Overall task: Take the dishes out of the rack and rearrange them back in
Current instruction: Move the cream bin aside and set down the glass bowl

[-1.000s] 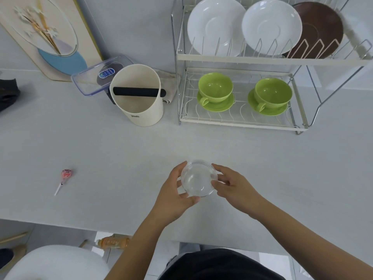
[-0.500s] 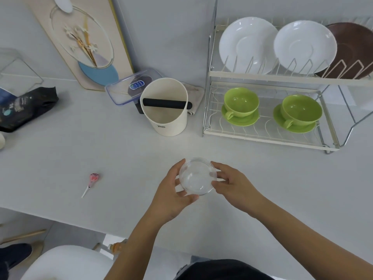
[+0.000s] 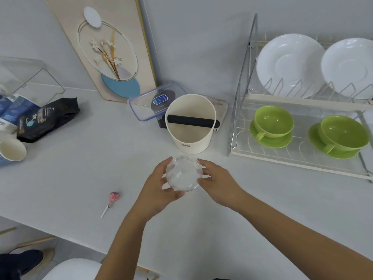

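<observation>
A small clear glass bowl (image 3: 184,173) is held just above the white counter, between both hands. My left hand (image 3: 159,190) grips its left and near side; my right hand (image 3: 217,181) pinches its right rim. At the right stands a two-tier wire dish rack (image 3: 240,98). Its upper tier holds two upright white plates (image 3: 288,63) (image 3: 349,65). On the lower tier sit two green cups on green saucers (image 3: 272,124) (image 3: 343,136).
A cream canister with a black bar (image 3: 190,124) stands just beyond the bowl, a clear lidded box (image 3: 145,106) behind it. A pink lollipop (image 3: 112,198) lies to the left. A black bag (image 3: 48,118) and a paper cup (image 3: 11,151) sit far left. The counter's near edge runs below my arms.
The view has swung left, so the rack now sits further right and the brown plate is out of frame. Both hands still hold the glass bowl in the same grip.
</observation>
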